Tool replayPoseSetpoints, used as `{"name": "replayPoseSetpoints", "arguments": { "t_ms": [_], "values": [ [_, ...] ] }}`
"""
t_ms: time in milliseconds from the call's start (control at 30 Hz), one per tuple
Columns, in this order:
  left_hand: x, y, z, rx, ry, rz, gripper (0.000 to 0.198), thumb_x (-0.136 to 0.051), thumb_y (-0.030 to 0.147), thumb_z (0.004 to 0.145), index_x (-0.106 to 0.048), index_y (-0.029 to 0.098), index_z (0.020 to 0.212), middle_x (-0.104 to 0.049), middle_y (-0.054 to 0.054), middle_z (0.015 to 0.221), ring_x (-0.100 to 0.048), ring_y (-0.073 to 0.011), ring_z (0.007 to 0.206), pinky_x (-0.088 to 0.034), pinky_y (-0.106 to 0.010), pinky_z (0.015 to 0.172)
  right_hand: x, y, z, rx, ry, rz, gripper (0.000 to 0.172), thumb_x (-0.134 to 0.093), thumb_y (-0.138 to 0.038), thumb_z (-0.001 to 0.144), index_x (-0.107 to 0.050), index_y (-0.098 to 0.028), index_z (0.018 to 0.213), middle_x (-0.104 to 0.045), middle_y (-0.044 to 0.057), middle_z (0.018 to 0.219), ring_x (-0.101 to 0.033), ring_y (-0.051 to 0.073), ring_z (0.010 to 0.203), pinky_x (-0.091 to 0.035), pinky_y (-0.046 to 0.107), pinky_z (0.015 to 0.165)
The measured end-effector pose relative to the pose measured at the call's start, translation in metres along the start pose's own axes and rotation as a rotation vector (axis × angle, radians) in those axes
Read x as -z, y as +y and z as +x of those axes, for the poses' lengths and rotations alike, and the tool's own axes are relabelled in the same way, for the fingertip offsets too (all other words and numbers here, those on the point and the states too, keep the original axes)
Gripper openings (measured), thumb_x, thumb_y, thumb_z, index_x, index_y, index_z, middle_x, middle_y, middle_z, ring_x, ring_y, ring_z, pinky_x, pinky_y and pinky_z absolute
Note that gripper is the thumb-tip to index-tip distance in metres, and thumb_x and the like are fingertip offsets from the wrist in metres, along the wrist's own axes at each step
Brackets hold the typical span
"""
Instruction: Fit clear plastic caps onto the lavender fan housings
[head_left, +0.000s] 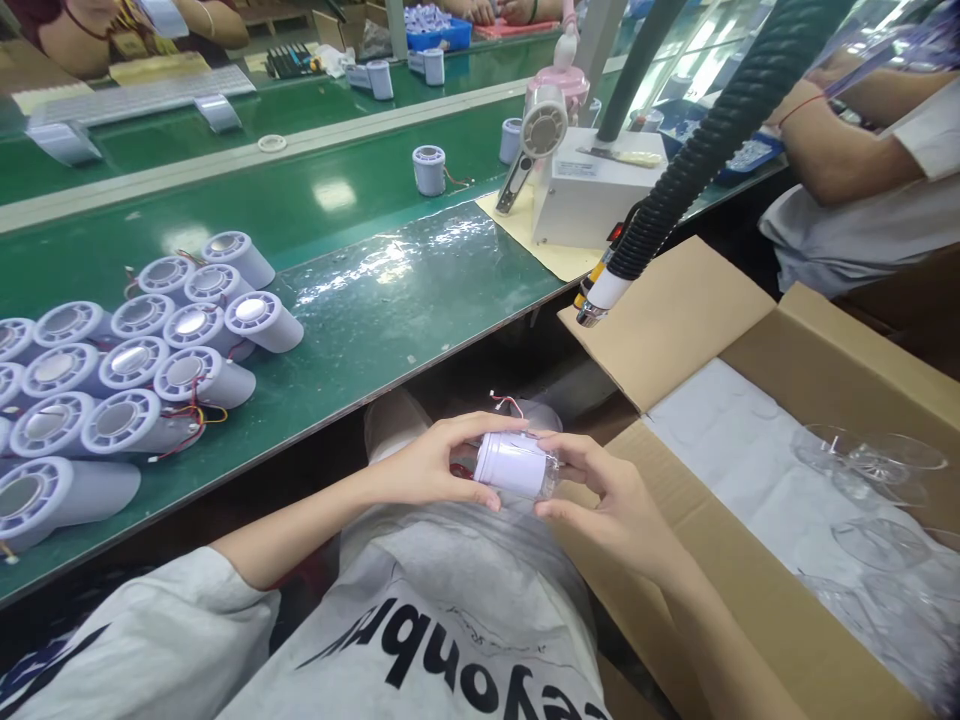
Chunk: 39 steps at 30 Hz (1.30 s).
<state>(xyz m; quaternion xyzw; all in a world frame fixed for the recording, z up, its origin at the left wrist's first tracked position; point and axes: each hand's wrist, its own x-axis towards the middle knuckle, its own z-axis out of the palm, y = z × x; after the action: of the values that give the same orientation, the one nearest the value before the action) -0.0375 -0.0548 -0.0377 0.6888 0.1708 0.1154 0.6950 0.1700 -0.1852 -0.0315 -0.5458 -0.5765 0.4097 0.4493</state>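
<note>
Above my lap, my left hand is closed round one end of a pale lilac-white cylindrical motor housing. Thin red and white wires with a small connector rise behind it. The fingers of my right hand close on the other end, where a clear plastic piece shows; its exact shape is partly hidden by the fingers. On the bench to the left stand several similar housings grouped close together, ribbed ring ends upward, some with coloured wires.
An open cardboard box at my right holds clear round plastic parts on white sheeting. A corded tool hangs over it. A white box-shaped device and a handheld fan stand on the bench. Co-workers' arms are beyond.
</note>
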Motion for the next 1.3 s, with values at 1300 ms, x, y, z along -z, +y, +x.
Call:
{"name": "replayPoseSetpoints", "arguments": {
  "t_ms": [1300],
  "values": [
    [-0.002, -0.005, -0.002, -0.221, -0.015, 0.102, 0.07, -0.083, 0.021, 0.07, -0.056, 0.033, 0.134, -0.052, -0.009, 0.142, -0.05, -0.0272, 0.131, -0.053, -0.036, 0.097, -0.017, 0.004, 0.002, -0.743, -0.156, 0.877, 0.061, -0.05, -0.072, 0.089, -0.062, -0.012, 0.09, -0.069, 0.006, 0.064, -0.063, 0.011, 0.042, -0.049, 0.012, 0.037]
  ]
}}
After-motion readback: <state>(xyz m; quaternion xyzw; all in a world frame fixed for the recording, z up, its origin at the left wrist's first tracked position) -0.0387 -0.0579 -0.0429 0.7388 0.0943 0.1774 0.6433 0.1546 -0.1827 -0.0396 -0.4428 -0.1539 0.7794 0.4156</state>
